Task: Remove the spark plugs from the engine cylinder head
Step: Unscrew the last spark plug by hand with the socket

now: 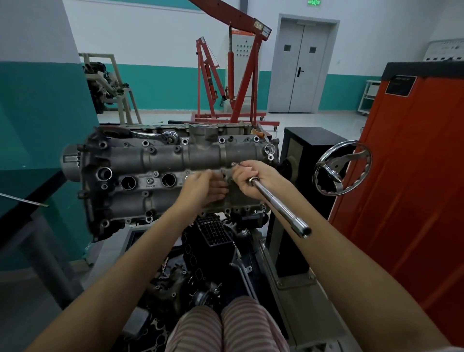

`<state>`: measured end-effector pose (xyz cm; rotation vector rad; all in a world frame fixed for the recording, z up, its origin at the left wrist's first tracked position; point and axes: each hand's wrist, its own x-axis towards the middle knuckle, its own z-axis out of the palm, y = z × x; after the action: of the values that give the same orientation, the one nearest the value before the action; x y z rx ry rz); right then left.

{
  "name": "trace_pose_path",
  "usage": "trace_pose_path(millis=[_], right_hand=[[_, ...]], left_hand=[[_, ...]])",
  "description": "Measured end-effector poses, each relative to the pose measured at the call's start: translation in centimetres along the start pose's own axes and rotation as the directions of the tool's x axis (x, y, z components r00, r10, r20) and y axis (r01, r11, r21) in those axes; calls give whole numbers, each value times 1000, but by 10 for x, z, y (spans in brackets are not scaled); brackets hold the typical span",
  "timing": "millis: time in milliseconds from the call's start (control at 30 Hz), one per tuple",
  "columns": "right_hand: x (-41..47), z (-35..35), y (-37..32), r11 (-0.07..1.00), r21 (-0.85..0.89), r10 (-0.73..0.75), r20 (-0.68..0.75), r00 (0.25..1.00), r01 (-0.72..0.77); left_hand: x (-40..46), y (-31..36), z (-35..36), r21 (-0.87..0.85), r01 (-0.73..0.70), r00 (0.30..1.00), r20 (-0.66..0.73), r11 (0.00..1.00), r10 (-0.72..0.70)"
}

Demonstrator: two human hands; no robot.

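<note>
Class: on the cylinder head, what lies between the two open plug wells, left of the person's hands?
In the head view, a small bolt on the cylinder head sits between the two open wells.

No text fully legible. Green lit sign (314, 2) above grey double door (300, 67) has characters, cut off at frame edge, unreadable. Small embossed marking on grey cast-metal cylinder head (150, 155) between plug holes, black plate (401, 85) on orange cabinet (406, 176), white wall board (445, 50): all too small or blurred.
</note>
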<state>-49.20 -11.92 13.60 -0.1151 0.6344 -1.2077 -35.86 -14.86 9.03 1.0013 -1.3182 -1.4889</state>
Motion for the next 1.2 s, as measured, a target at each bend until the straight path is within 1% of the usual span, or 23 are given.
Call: trace_pose_path(millis=[33,67,133,200,300,400,500,600,633,700,733,767,800,867,900,933,967,1033,1100,1133,1200], right_hand=[[-5,3,2,1000,-5,29,46,999,-29],[-9,7,6,999,-15,50,75,996,-49],[-13,16,17,996,-70,63,100,993,-56],[-13,22,30,987,-159,32,104,994,-15],[-10,30,47,973,-228,-3,135,991,34],[-6,35,63,950,-312,33,172,985,22],[-1,42,76,919,-392,25,176,984,47],[7,49,88,870,-476,-59,158,986,128],[10,52,93,851,-503,-82,154,985,150],[15,54,104,835,-523,-117,136,984,172],[17,53,107,840,-512,-131,132,983,181],[19,53,111,848,-493,-147,130,981,192],[20,54,113,858,-470,-169,124,978,208],[22,57,114,865,-417,-261,104,960,280],[24,60,113,864,-382,-320,89,943,328],[25,63,112,860,-343,-380,65,923,378],[26,67,111,852,-303,-438,32,899,426],[29,73,111,835,-210,-527,-38,849,509],[31,76,113,822,-130,-567,-91,819,555],[32,75,113,815,-124,-578,-109,809,566],[34,72,115,808,-140,-589,-128,798,573]], left_hand=[[1,4,1,-126,115,993,48,985,-110],[1,8,2,-204,188,979,120,961,-166],[-1,17,2,-313,245,955,240,918,-174],[-4,26,2,-377,269,947,270,886,-173],[-12,36,-6,-399,248,962,213,883,-173],[-18,41,-23,-451,164,984,143,877,-110],[-23,50,-45,-591,78,997,47,803,-63],[-30,56,-62,-647,37,996,-40,762,-82],[-32,57,-65,-673,2,993,-85,740,-81],[-35,60,-73,-741,-79,981,-176,667,-79],[-37,62,-78,-753,-100,977,-196,650,-78],[-41,63,-84,-736,-92,978,-194,671,-77],[-46,63,-90,-678,-52,982,-167,733,-84],[-57,58,-96,-448,96,988,-65,889,-139],[-63,53,-96,-305,162,984,-16,939,-175],[-69,48,-94,-171,195,981,18,966,-195],[-73,44,-91,-48,188,982,37,981,-186],[-79,38,-85,155,96,993,58,983,-106],[-81,39,-81,246,25,993,108,969,-53],[-81,40,-80,244,26,988,142,969,-63],[-80,41,-80,162,102,966,221,982,-137]])
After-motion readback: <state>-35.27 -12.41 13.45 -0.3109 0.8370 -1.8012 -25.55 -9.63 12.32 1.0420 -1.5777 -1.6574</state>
